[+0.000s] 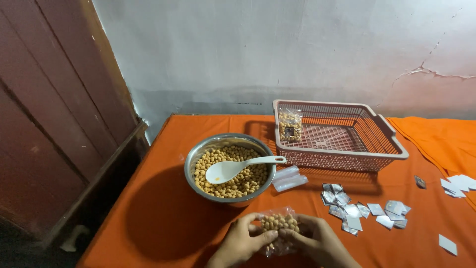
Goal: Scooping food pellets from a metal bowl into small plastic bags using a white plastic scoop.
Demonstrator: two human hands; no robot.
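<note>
Hands together at the table's near edge: left hand [241, 241] and right hand [317, 241] both pinch a small clear bag of nuts [278, 226], just in front of the steel bowl [192, 164] with its white spoon [233, 168]; pink basket [391, 149] behind.

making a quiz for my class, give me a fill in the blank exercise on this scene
1. Both hands, left hand and right hand, hold a small clear ____ of nuts.
2. The white spoon rests in the metal ____.
3. One filled packet lies in the pink ____.

Missing words: bag; bowl; basket
</note>
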